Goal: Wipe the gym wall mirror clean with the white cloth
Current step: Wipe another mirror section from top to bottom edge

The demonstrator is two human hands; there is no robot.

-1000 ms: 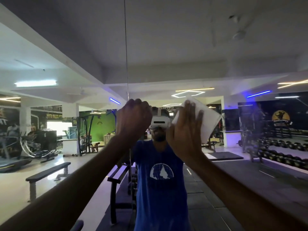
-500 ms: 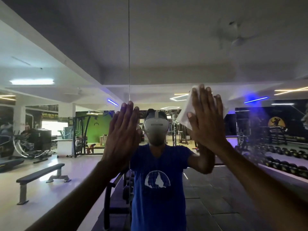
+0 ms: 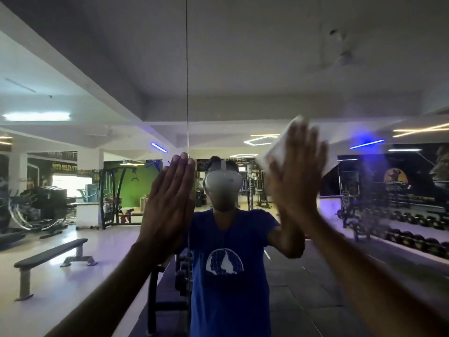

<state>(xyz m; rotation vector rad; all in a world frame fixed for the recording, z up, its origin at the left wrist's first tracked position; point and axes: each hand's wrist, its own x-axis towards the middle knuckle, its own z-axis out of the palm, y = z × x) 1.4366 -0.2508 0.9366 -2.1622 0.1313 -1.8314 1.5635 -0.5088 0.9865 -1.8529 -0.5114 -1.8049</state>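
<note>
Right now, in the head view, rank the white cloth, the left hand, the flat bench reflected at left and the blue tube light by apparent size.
1. flat bench
2. left hand, nearer the camera, so unsure against the bench
3. white cloth, partly hidden by the right hand
4. blue tube light

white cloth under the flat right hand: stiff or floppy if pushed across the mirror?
Probably floppy: the white cloth sticks out past the right hand in soft folded corners. It looks thin and light, so it would likely bunch or slide unless the straight fingers keep it flat against the mirror. Motion blur hides its texture.
</note>
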